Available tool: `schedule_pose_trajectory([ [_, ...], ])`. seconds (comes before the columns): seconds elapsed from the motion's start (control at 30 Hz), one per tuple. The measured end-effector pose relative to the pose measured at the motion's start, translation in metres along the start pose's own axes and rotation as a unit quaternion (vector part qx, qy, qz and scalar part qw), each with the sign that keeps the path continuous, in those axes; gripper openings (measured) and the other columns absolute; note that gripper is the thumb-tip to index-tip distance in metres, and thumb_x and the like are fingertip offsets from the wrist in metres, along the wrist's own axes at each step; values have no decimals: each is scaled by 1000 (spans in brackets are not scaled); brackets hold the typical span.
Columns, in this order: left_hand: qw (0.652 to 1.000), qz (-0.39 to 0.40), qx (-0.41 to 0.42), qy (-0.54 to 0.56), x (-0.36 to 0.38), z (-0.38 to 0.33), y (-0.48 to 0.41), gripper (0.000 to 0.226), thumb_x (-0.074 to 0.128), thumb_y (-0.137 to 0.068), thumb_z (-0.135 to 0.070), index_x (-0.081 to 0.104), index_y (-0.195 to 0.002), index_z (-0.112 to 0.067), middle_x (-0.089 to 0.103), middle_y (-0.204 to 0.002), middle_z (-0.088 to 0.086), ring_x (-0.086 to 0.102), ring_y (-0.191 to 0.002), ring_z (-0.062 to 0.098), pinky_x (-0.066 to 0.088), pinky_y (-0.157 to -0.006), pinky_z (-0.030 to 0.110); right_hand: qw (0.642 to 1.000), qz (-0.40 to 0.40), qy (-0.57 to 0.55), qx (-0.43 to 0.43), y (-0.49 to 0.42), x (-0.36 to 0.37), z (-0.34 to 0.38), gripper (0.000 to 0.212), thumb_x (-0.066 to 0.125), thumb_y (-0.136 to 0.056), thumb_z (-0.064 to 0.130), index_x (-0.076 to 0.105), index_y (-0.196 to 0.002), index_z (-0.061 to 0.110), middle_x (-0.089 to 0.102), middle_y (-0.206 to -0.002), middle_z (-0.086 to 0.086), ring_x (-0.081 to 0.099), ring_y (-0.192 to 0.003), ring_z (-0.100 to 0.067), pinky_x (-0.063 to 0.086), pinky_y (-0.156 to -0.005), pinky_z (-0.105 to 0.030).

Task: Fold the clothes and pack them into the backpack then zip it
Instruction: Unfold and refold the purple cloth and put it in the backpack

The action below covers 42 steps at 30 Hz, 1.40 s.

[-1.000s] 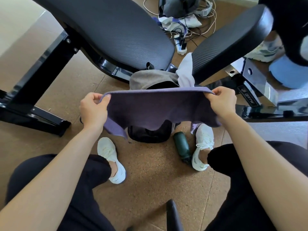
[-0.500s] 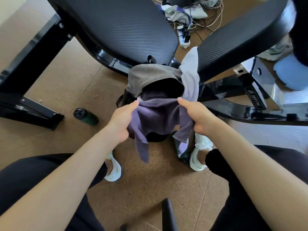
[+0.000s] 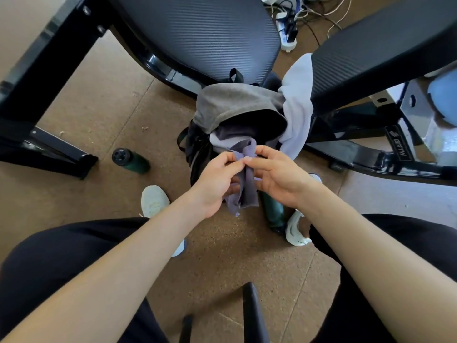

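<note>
Pinching a bunched purple garment [image 3: 243,184] between them, the left hand [image 3: 217,184] and right hand [image 3: 277,178] meet just in front of the black backpack [image 3: 197,149], each grip closed on the cloth with fingertips touching. Part of the purple fabric lies in the backpack's open mouth, the rest hangs below the hands. A grey garment [image 3: 232,105] drapes over the backpack's top, a white garment [image 3: 296,110] beside it. One green bottle [image 3: 131,160] lies on the cork floor [image 3: 103,115] to the left; another [image 3: 273,211] lies by the right shoe [image 3: 295,231].
</note>
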<state>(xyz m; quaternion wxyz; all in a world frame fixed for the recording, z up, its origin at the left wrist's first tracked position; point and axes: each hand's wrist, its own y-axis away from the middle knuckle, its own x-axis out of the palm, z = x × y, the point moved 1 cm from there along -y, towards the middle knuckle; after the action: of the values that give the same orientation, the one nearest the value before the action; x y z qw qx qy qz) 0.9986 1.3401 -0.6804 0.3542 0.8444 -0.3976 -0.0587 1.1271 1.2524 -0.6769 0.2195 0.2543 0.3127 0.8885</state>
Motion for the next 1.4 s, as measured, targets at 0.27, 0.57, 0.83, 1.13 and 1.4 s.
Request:
schedule_pose_trajectory([
  [0.27,999,-9,-12,47,-10,-4,-4,14,48,-108,-18,61,-110,-13,74,-104,12,71,-92,23,59,-74,32,995,61,80,6,-2,4,2,49,64,-96,-1,57,-138,23,63,-112,-29,67,-109,-40,50,-101,-63],
  [0.57,997,-19,27,66,-10,-8,-1,6,52,-106,-16,55,-107,-10,67,-96,12,70,-82,24,59,-71,33,998,24,53,-38,1,4,5,35,64,-96,0,61,-130,6,68,-107,-22,70,-101,-38,59,-90,-56],
  [0.83,995,-39,31,82,-10,-7,2,7,52,-107,-15,56,-106,-10,70,-82,1,68,-73,15,56,-61,24,991,22,112,-73,5,5,4,35,75,-88,11,67,-122,12,67,-112,-32,70,-99,-33,58,-91,-53],
  [1.13,977,-43,-32,206,-13,-10,0,17,51,-104,-9,59,-117,-1,69,-93,15,71,-69,18,60,-67,29,923,5,324,-207,8,3,4,41,85,-77,3,71,-113,18,74,-94,-1,71,-88,-20,59,-85,-36],
  [1.4,978,-190,-6,-92,-30,-1,-2,20,76,-87,-27,62,-81,-12,58,-70,-1,57,-61,13,49,-55,25,903,31,370,-217,17,-13,22,27,71,-89,-2,77,-100,22,78,-99,3,71,-95,-5,55,-88,-22],
])
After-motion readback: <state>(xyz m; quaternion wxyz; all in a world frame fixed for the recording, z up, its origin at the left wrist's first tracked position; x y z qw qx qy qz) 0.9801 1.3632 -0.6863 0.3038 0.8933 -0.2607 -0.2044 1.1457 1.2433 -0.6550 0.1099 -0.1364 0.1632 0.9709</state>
